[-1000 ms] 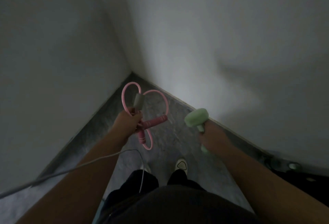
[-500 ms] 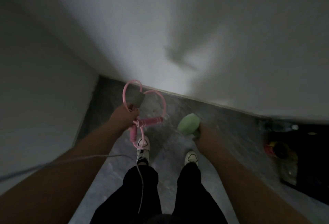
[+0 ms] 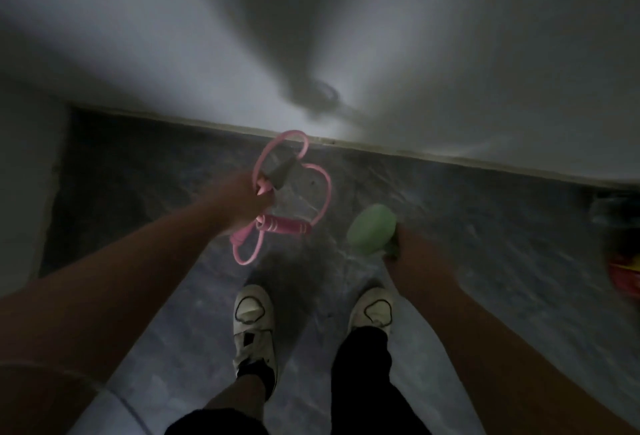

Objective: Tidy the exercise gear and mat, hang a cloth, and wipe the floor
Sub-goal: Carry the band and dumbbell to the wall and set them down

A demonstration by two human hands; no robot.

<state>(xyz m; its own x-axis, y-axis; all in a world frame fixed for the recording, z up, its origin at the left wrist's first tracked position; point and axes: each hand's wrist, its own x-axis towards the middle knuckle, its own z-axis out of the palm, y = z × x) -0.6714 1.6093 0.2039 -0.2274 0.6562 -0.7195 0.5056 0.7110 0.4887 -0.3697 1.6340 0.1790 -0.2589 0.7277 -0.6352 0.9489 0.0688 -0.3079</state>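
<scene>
My left hand [image 3: 242, 204] is closed around a coiled pink skipping rope [image 3: 284, 225] with a pink handle and a grey piece at the top; its loops hang above the floor. My right hand [image 3: 412, 254] grips the bar of a pale green dumbbell [image 3: 371, 234], whose round end points up and left. Both hands are held out in front of me over the grey marbled floor [image 3: 485, 234], close to the white wall [image 3: 346, 36]. The dumbbell's other end is hidden by my hand.
My two white shoes [image 3: 254, 324] stand on the floor below the hands. The wall's base runs across the view just ahead. A red and yellow object [image 3: 625, 273] and some dark items lie at the right edge. The scene is dim and blurred.
The view has swung right from the room corner toward the flat wall. Both hands still hold the same things and have shifted little relative to my body.
</scene>
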